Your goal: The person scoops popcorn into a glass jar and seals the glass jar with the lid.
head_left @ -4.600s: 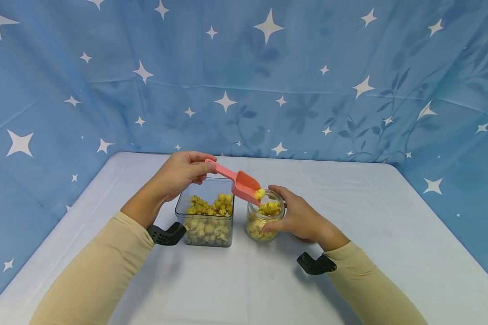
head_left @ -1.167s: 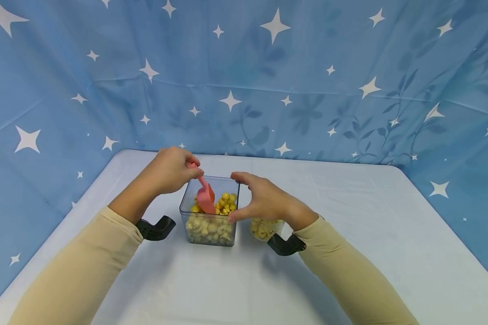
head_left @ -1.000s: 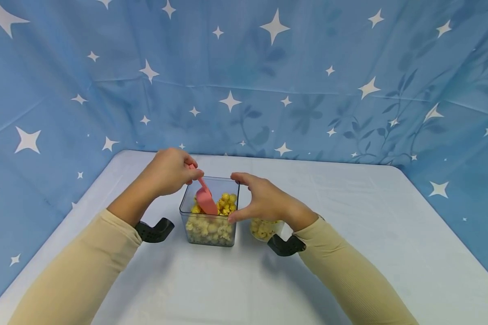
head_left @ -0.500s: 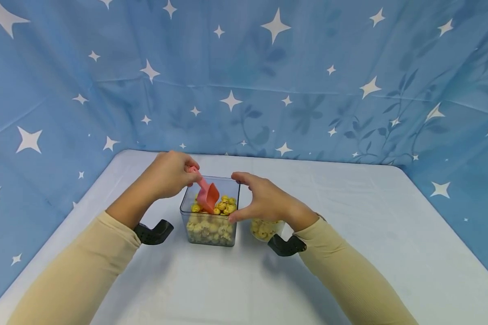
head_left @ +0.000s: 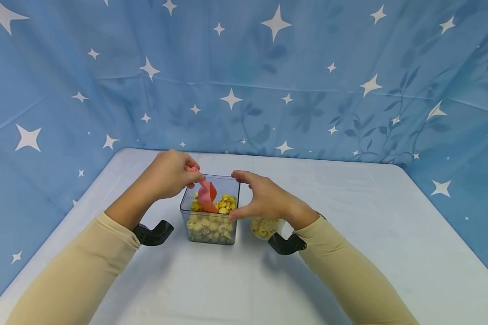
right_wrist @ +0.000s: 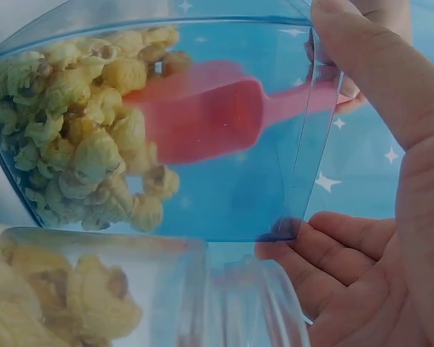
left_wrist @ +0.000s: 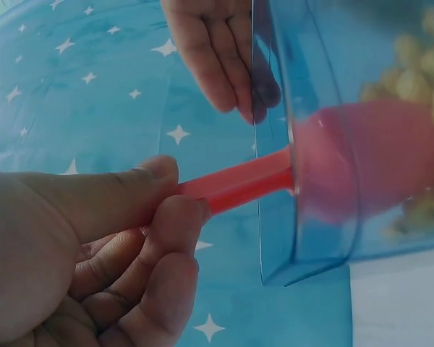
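My left hand (head_left: 168,175) pinches the handle of a pink scoop (head_left: 206,196) between thumb and fingers. The scoop's bowl dips into the popcorn (head_left: 225,204) in a clear square container (head_left: 211,229); in the right wrist view the scoop's tip (right_wrist: 166,126) is partly hidden among the popcorn. My right hand (head_left: 264,198) spans the container's right side and holds its rim, thumb at the front corner, fingers at the back corner. Below that hand stands a glass jar (head_left: 265,229) with popcorn in it, its mouth hidden by the hand in the head view.
Container and jar stand close together on a white-covered table (head_left: 211,284). Behind the table hangs a blue curtain (head_left: 187,54) with white stars. Each wrist carries a black camera mount (head_left: 153,233).
Earlier the scoop tipped popcorn into the jar while my right hand held the jar. Since then my left hand has brought the scoop into the container, and my right hand has moved to its rim.
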Tool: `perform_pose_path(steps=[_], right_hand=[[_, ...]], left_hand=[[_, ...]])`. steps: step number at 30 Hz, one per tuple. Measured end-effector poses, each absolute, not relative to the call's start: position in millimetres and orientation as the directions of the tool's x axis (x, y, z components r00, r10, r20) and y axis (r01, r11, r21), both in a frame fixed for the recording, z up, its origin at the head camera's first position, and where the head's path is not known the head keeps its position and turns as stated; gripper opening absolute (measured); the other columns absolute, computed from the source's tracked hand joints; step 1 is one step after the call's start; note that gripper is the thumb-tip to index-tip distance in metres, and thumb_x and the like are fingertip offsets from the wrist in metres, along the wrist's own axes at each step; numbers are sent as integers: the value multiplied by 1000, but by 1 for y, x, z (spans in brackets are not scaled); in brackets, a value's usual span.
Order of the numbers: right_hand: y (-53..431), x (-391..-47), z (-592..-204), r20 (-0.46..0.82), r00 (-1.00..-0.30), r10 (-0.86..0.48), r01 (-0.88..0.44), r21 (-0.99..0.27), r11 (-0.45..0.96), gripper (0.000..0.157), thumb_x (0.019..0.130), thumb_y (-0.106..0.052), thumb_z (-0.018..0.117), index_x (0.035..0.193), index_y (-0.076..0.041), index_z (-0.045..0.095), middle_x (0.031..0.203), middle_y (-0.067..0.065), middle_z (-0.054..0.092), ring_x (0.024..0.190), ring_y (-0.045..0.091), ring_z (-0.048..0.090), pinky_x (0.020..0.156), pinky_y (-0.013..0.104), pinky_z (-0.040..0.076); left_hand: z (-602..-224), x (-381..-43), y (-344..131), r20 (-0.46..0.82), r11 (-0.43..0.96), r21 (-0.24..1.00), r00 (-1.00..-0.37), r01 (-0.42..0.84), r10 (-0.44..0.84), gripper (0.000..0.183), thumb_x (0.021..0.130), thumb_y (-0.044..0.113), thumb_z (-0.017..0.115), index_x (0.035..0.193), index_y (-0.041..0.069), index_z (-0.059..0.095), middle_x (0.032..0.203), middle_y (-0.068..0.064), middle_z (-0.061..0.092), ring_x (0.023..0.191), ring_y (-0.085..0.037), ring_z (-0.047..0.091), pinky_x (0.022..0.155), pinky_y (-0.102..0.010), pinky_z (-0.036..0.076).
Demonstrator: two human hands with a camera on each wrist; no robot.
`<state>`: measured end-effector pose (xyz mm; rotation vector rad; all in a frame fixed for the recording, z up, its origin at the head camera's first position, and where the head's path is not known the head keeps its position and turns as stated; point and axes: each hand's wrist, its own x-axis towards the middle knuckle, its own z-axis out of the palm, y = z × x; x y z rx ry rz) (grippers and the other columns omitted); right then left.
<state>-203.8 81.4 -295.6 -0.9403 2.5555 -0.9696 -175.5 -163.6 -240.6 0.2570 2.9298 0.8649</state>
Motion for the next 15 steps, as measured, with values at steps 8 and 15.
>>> perform_pose_path(steps=[8, 15], right_hand=[[82, -204, -296, -2, -761, -649, -481, -671, 565, 107, 73, -45, 89, 155, -5, 33, 155, 8, 40, 141, 25, 38, 113, 48, 34], [83, -203, -297, 9, -755, -656, -490, -673, 554, 105, 74, -42, 90, 155, -6, 34, 155, 7, 40, 141, 24, 38, 113, 47, 34]], left_hand=[[-242, -174, -162, -4, 818, 556, -984, 148, 180, 25, 95, 27, 71, 101, 3, 73, 80, -1, 73, 75, -17, 67, 63, -35, 51], [-250, -180, -168, -59, 792, 592, -972, 148, 226, 26, 98, 16, 65, 118, -1, 68, 87, -3, 73, 79, -21, 65, 63, -33, 49]])
